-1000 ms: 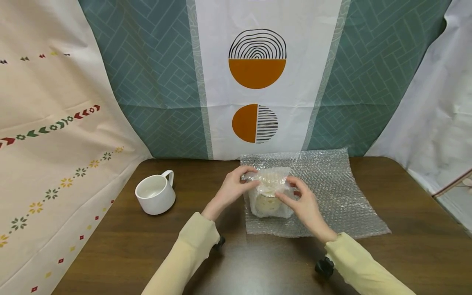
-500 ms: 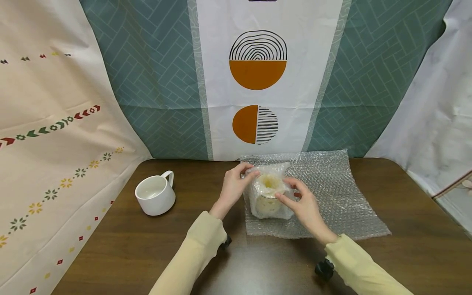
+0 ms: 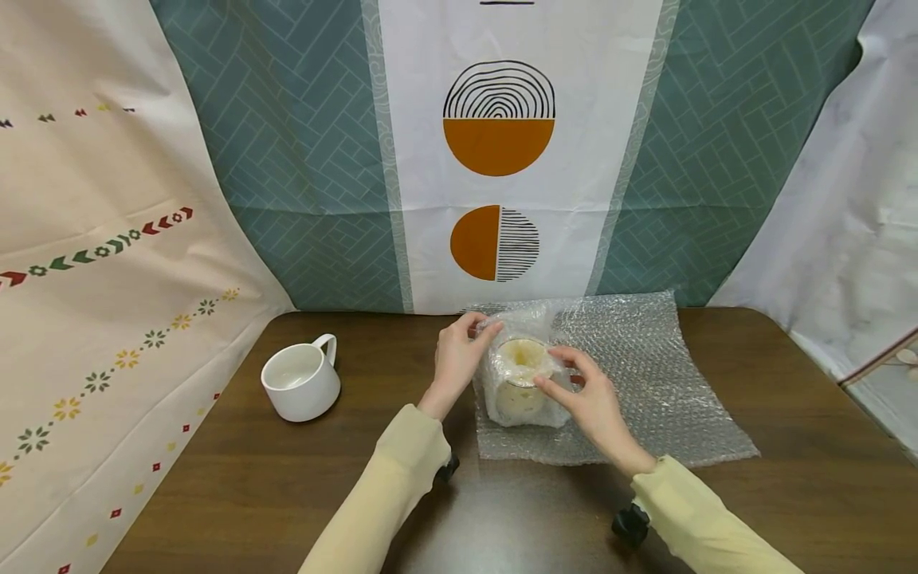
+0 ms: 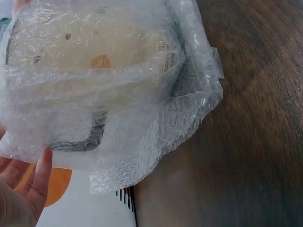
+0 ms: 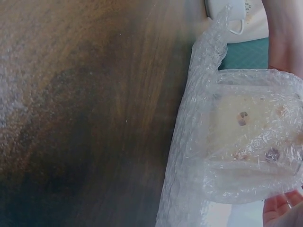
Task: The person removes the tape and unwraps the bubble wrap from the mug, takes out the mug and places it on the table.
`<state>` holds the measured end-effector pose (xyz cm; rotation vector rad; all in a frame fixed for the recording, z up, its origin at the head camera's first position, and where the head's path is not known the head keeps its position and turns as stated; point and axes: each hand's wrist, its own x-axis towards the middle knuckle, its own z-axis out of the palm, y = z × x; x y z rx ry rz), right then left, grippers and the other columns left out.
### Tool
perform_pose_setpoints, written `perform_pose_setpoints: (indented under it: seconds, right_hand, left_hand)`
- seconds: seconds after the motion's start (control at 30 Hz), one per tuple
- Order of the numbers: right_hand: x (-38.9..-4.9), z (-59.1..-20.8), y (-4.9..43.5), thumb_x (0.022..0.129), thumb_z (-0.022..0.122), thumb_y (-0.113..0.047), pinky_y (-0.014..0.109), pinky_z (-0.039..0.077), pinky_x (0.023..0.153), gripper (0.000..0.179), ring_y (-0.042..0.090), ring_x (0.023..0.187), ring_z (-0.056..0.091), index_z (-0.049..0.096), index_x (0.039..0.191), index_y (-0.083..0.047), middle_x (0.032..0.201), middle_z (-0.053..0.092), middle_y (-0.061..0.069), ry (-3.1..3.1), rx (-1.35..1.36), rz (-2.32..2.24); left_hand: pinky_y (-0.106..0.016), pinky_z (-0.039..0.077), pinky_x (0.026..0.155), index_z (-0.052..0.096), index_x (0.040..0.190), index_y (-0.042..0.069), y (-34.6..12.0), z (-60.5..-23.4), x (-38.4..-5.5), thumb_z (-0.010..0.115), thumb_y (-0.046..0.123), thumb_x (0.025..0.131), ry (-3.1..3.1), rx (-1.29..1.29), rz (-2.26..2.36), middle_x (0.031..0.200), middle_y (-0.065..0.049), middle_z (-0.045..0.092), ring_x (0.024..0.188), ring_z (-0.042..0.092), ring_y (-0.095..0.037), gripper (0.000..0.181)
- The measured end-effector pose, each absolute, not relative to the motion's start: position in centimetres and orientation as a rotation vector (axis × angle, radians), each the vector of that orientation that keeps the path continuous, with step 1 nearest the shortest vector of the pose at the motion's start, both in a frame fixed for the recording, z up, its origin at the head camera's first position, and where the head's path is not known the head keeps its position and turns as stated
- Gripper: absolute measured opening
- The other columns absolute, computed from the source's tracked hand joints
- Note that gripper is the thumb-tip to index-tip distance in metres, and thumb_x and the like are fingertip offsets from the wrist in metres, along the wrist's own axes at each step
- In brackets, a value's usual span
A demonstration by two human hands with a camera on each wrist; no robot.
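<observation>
A cream mug with a dark rim stands in bubble wrap, and the wrap's front and sides close around its body. Its mouth shows at the top. In the left wrist view a dark handle outline shows through the plastic, and the right wrist view shows small dark and orange marks on the mug. My left hand pinches the wrap's edge at the mug's upper left, thumb and fingers close together. With thumb at the front of the rim and fingers behind, my right hand grips the wrapped mug's right side.
A white mug stands at the left of the brown wooden table, its handle toward the back right. The loose bubble wrap spreads behind and right of the wrapped mug. Patterned cloths hang behind and beside the table.
My left hand has moved back and slightly left, drawing the flap off the mug's top, so its mouth is uncovered. My right hand stays in place.
</observation>
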<state>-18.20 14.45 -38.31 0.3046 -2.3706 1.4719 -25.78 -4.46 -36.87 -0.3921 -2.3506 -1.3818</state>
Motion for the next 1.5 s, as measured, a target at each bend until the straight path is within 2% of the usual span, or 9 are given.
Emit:
perform_pose_setpoints:
  seconds: [0.23, 0.43, 0.63, 0.8, 1.03, 1.2, 1.37, 1.5]
  right_hand:
    - [-18.2, -38.3, 14.5, 0.078, 0.073, -0.022, 0.043, 0.039, 0.085, 0.047, 0.026, 0.102, 0.046, 0.054, 0.118, -0.006, 0.123, 0.048, 0.010, -2.368, 0.297, 1.470]
    - [-18.2, -38.4, 14.4, 0.078, 0.073, -0.020, 0.044, 0.039, 0.085, 0.045, 0.026, 0.101, 0.047, 0.055, 0.117, -0.006, 0.123, 0.049, 0.010, -2.346, 0.309, 1.476]
    - [-18.1, -38.4, 14.4, 0.078, 0.073, -0.021, 0.044, 0.038, 0.085, 0.045, 0.026, 0.101, 0.046, 0.055, 0.117, -0.006, 0.123, 0.048, 0.010, -2.350, 0.305, 1.472]
    - [-18.1, -38.5, 14.4, 0.079, 0.072, -0.022, 0.046, 0.037, 0.087, 0.046, 0.025, 0.102, 0.044, 0.054, 0.118, -0.006, 0.123, 0.048, 0.010, -2.357, 0.303, 1.480]
    - [-18.1, -38.4, 14.4, 0.078, 0.072, -0.020, 0.041, 0.038, 0.086, 0.046, 0.023, 0.102, 0.045, 0.055, 0.118, -0.006, 0.122, 0.049, 0.010, -2.354, 0.306, 1.471]
    - [-18.0, -38.3, 14.4, 0.078, 0.072, -0.022, 0.041, 0.038, 0.086, 0.046, 0.024, 0.102, 0.045, 0.055, 0.118, -0.006, 0.122, 0.049, 0.009, -2.363, 0.300, 1.461]
    - [-18.1, -38.3, 14.5, 0.078, 0.072, -0.022, 0.041, 0.038, 0.086, 0.046, 0.024, 0.102, 0.045, 0.055, 0.118, -0.006, 0.122, 0.049, 0.010, -2.363, 0.304, 1.467]
    - [-18.1, -38.2, 14.5, 0.078, 0.073, -0.022, 0.042, 0.038, 0.086, 0.047, 0.023, 0.102, 0.045, 0.055, 0.118, -0.006, 0.121, 0.049, 0.009, -2.365, 0.302, 1.473]
  left_hand:
    - [-0.030, 0.045, 0.062, 0.066, 0.095, 0.009, -3.7, -37.2, -26.0, 0.065, 0.030, 0.084, -2.344, -0.346, -1.334, 0.087, -0.001, 0.064, 0.074, 0.056, -0.014, 0.024]
    - [-0.035, 0.044, 0.069, 0.062, 0.102, 0.005, -3.3, -37.3, -26.0, 0.069, 0.020, 0.082, -2.319, -0.313, -1.333, 0.103, -0.004, 0.061, 0.086, 0.055, -0.019, 0.026]
    - [-0.039, 0.042, 0.079, 0.055, 0.111, 0.002, -3.2, -37.2, -25.9, 0.069, 0.022, 0.081, -2.351, -0.269, -1.355, 0.111, -0.011, 0.054, 0.100, 0.049, -0.026, 0.038]
    - [-0.038, 0.041, 0.080, 0.046, 0.116, 0.001, -3.0, -37.2, -25.9, 0.070, 0.022, 0.081, -2.342, -0.227, -1.403, 0.108, -0.013, 0.046, 0.097, 0.047, -0.027, 0.047]
    - [-0.035, 0.040, 0.078, 0.036, 0.118, -0.001, -2.9, -37.3, -25.8, 0.073, 0.017, 0.078, -2.269, -0.203, -1.429, 0.110, -0.017, 0.033, 0.090, 0.045, -0.028, 0.057]
    - [-0.034, 0.037, 0.071, 0.035, 0.107, -0.002, -2.9, -37.4, -25.7, 0.072, 0.017, 0.078, -2.237, -0.221, -1.413, 0.100, -0.012, 0.028, 0.081, 0.039, -0.026, 0.051]
    - [-0.033, 0.037, 0.068, 0.044, 0.097, 0.000, -3.3, -37.5, -25.6, 0.070, 0.019, 0.081, -2.260, -0.315, -1.353, 0.090, -0.009, 0.035, 0.080, 0.041, -0.024, 0.036]
    - [-0.034, 0.039, 0.070, 0.051, 0.096, 0.000, -3.6, -37.4, -25.3, 0.066, 0.020, 0.084, -2.306, -0.416, -1.350, 0.089, -0.011, 0.041, 0.083, 0.045, -0.027, 0.027]
